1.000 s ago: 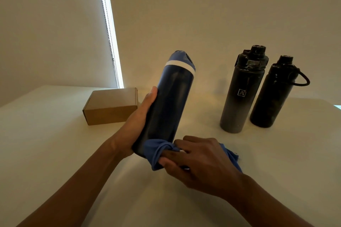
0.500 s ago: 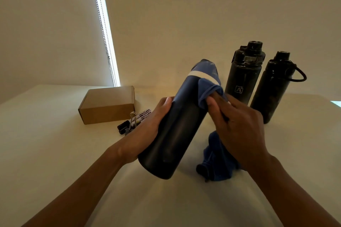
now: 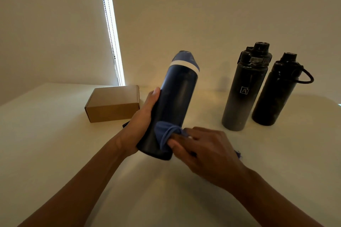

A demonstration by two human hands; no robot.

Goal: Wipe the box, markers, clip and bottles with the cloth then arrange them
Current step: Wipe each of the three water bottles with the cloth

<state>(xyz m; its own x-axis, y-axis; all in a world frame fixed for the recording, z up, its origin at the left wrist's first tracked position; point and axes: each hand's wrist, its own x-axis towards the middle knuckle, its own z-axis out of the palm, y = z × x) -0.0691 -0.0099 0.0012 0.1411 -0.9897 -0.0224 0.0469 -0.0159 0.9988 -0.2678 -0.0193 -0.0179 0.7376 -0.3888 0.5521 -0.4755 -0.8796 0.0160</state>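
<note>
Head view: left hand (image 3: 142,121) grips tilted bottle (image 3: 171,105); right hand (image 3: 206,153) presses cloth (image 3: 164,132).

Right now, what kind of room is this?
Probably a home or office room: a plain white table against bare walls, a closed blind with daylight at its edge and a bead cord.

Left hand (image 3: 142,123) wrapped around the side of the navy bottle (image 3: 171,105), thumb up along it, forearm reaching in from lower left. Right hand (image 3: 206,151) pinching the blue cloth (image 3: 164,132) against the bottle's lower end.
</note>
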